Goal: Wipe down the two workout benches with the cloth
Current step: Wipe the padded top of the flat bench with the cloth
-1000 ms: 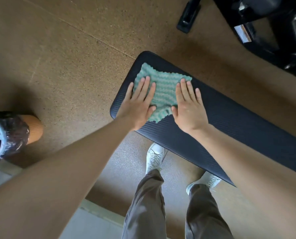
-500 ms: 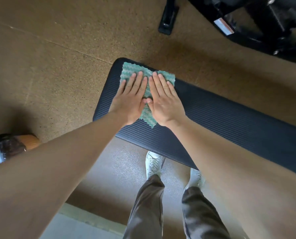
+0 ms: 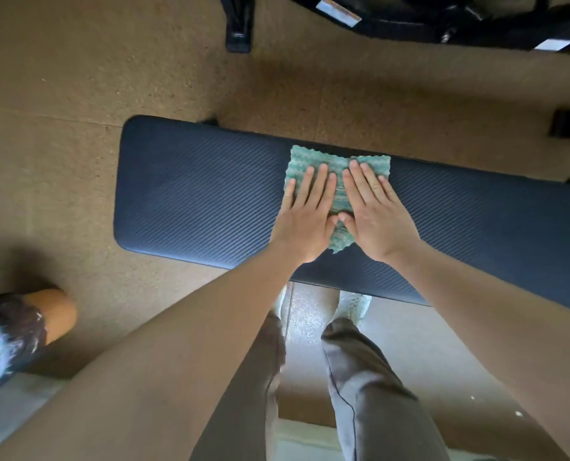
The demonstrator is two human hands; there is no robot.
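A dark, ribbed workout bench pad [image 3: 194, 194] runs across the middle of the view from left to right. A teal, wavy-textured cloth [image 3: 313, 159] lies on it near its far edge. My left hand [image 3: 305, 214] and my right hand [image 3: 376, 214] press flat on the cloth side by side, fingers extended and thumbs touching. The hands hide most of the cloth; its far edge and a near corner show. No second bench pad is in view.
A black metal equipment frame [image 3: 443, 18] with a foot [image 3: 239, 24] stands beyond the bench on the brown speckled floor. A lined orange bin [image 3: 27, 327] sits at the left. My legs and white shoes [image 3: 351, 304] stand against the bench's near side.
Both hands came together on the cloth at the bench's left end, then slid it to the right along the pad, leaving the left end uncovered.
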